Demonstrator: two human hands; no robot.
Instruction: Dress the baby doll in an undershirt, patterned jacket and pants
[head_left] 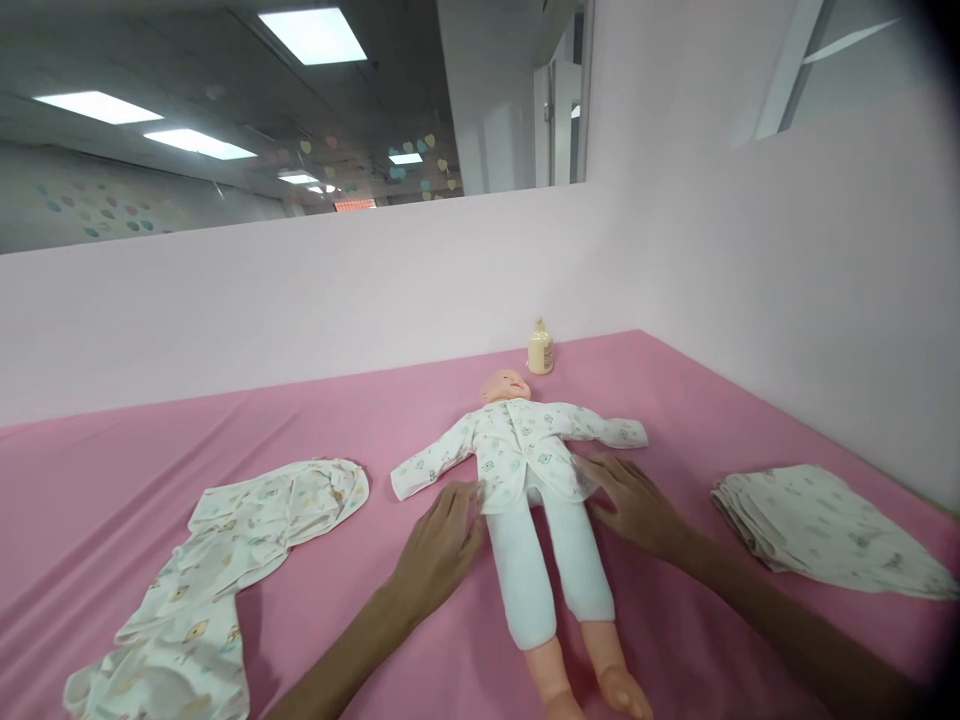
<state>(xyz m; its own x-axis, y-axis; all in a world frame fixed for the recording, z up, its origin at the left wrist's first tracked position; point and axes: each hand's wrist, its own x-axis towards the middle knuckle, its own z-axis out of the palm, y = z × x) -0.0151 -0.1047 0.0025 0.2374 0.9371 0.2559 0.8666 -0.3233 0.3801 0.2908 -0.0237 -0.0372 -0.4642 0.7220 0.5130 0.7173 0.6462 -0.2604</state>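
A baby doll (pixel 516 388) lies on its back on the pink-covered surface, head away from me. It wears a white printed baby jacket (pixel 517 450), sleeves spread to both sides, and its legs are white to below the knee with bare feet toward me. My left hand (pixel 439 550) is at the left lower edge of the jacket, fingers and thumb closed on the hem. On the opposite side my right hand (pixel 637 505) has the right hem between fingers and thumb. The fingertips are partly blurred against the cloth.
Printed baby clothing (pixel 225 550) lies spread out on the left. A folded printed cloth (pixel 832 530) is at the right. Behind the doll's head stands a cream pump bottle (pixel 540 350). White walls (pixel 300 310) bound the pink cover (pixel 330 580) at the back and right.
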